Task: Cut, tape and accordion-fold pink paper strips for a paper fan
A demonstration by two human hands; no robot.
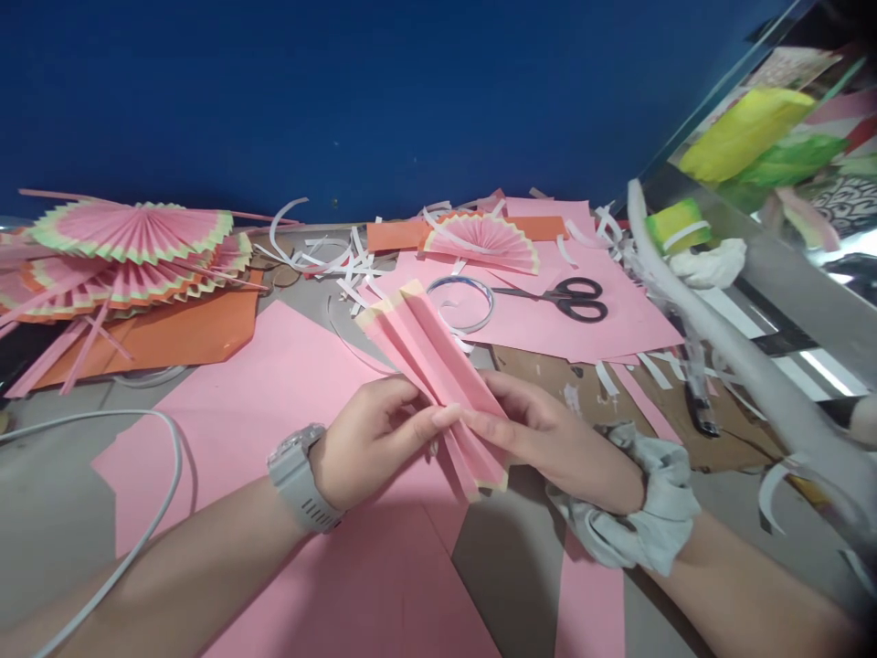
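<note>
A pleated strip of pink paper (438, 352) with pale yellow ends is held slantwise above the table. My left hand (380, 439), with a grey watch on its wrist, is closed on the strip's left side, thumb across the folds. From the right, my right hand (541, 425) pinches the same folded paper near its middle. Both thumbs almost meet there. The fingertips behind the paper are hidden. A large pink sheet (267, 429) lies under and to the left of my hands.
Pink paper fans (137, 233) are stacked at left on orange paper (164, 343). Black scissors (579, 300), a tape roll (490, 306) and another fan (483, 239) lie beyond my hands. White strips (325, 251) are scattered about. A cutter (700, 407) lies at right. A white cable (174, 457) crosses the left side.
</note>
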